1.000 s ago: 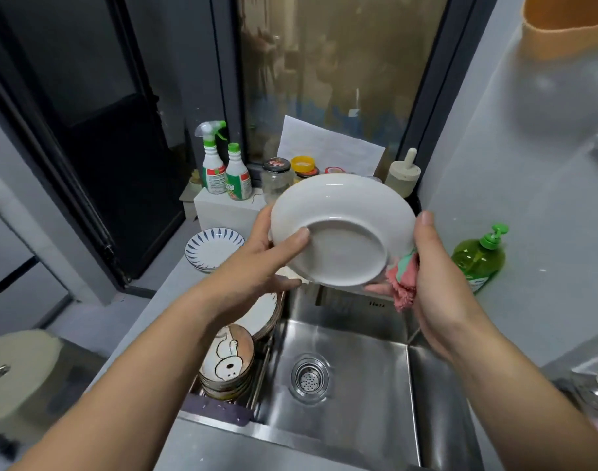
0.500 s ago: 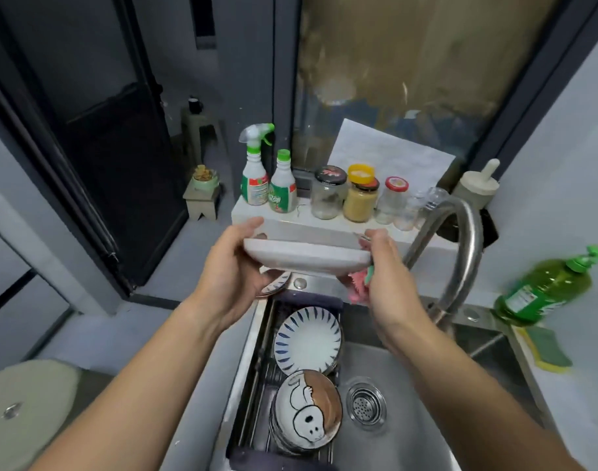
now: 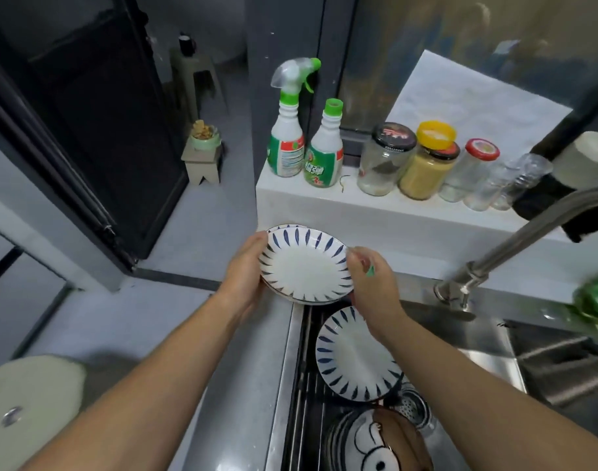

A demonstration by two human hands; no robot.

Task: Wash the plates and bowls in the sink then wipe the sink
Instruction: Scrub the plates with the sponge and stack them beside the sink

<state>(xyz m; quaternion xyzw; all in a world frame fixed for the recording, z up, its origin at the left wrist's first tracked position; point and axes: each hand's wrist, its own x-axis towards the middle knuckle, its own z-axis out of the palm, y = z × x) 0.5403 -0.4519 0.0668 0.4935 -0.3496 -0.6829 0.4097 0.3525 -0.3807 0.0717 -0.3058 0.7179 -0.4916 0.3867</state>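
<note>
Plate (image 3: 306, 266): white, blue dashes round the rim, face up, level. It is the top of a small stack, and the rims of other plates show just under it. It sits over the near left corner of the sink (image 3: 488, 363), below the white ledge (image 3: 358, 212). Whether the stack rests on the counter (image 3: 243, 368) cannot be told.

Left hand (image 3: 245, 270): thumb on the plate's left rim, fingers hidden beneath; grips the stack.

Right hand (image 3: 375, 287): fingers (image 3: 357, 254) curled at the plate's right rim, bunched round a cloth (image 3: 370, 270) of which only a green scrap shows.

In the sink, nearer the camera: a second plate (image 3: 355, 355) of the same pattern, tilted on a dark rack (image 3: 301, 368); a bowl (image 3: 375, 443) with a cartoon figure; a drain strainer (image 3: 413, 406) between them.

Tap (image 3: 528, 229): steel, arched in from the right.

On the ledge: spray bottle (image 3: 287, 137), green-capped bottle (image 3: 325, 154), row of jars (image 3: 426, 164).
</note>
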